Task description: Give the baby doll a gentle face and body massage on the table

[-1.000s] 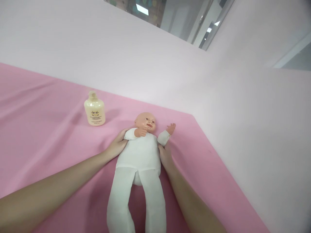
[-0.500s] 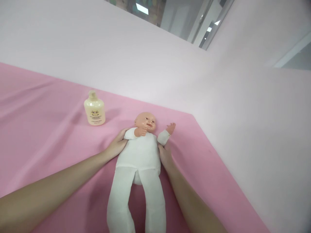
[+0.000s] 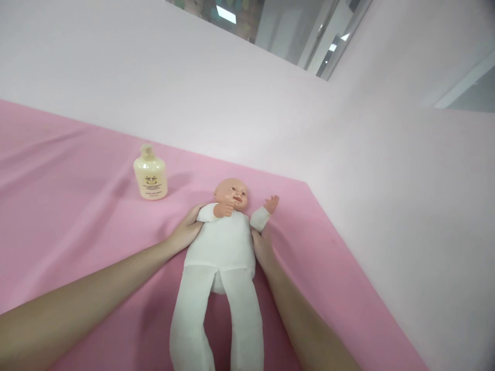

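Observation:
A baby doll (image 3: 220, 242) with a white cloth body lies on its back on the pink cloth (image 3: 96, 221), head away from me and legs toward me. My left hand (image 3: 188, 226) grips its side under the doll's arm at the left, fingers partly hidden behind that arm. At the opposite side my right hand (image 3: 263, 246) holds the torso below the raised doll arm, its fingers mostly out of sight. The doll's left-side arm bends across the chest; the other sticks out to the right.
A pale yellow pump bottle (image 3: 150, 175) with a printed label stands on the cloth, left of the doll's head. Beyond the cloth's edge is a white wall (image 3: 240, 113), with a window (image 3: 286, 31) at the top.

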Motion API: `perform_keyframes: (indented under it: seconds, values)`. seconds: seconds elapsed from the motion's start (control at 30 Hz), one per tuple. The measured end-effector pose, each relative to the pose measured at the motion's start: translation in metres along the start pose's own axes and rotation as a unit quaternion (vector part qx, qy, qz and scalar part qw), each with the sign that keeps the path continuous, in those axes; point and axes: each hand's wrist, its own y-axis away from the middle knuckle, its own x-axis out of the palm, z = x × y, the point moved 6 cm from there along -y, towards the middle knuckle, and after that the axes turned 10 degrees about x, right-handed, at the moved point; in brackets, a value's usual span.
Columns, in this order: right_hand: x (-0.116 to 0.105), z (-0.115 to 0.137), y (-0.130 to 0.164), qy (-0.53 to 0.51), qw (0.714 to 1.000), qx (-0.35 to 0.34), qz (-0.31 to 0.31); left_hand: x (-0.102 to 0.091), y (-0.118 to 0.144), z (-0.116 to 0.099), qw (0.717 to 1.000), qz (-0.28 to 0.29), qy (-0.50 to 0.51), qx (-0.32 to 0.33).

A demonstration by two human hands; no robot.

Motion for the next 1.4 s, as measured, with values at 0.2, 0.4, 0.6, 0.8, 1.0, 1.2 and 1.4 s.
perform_keyframes:
  seconds: [0.2, 0.4, 0.6, 0.8, 1.0, 1.2, 1.4]
  values:
    - [0.0, -0.004, -0.003, 0.002, 1.0, -0.004, -0.005, 0.0, 0.001, 0.001, 1.0, 0.001, -0.001, -0.012]
    - [0.0, -0.002, -0.002, 0.01, 1.0, 0.007, 0.002, 0.0, 0.001, 0.002, 1.0, 0.002, 0.0, -0.002]
    - [0.0, -0.001, 0.0, 0.016, 1.0, 0.011, 0.002, 0.0, 0.0, 0.004, 1.0, 0.003, -0.001, -0.002]
    - [0.0, 0.0, 0.0, 0.005, 1.0, 0.003, -0.001, 0.0, 0.0, 0.002, 1.0, -0.002, -0.003, -0.006]
    - [0.0, 0.004, 0.002, 0.002, 1.0, -0.006, 0.0, 0.0, 0.001, -0.003, 1.0, -0.004, 0.007, -0.006]
    - [0.001, 0.007, 0.004, 0.012, 1.0, -0.008, 0.005, 0.001, 0.002, -0.01, 1.0, -0.009, 0.0, -0.012]
    - [0.0, 0.0, -0.001, 0.014, 1.0, -0.001, -0.006, 0.001, 0.002, -0.011, 1.0, 0.006, 0.005, -0.012]
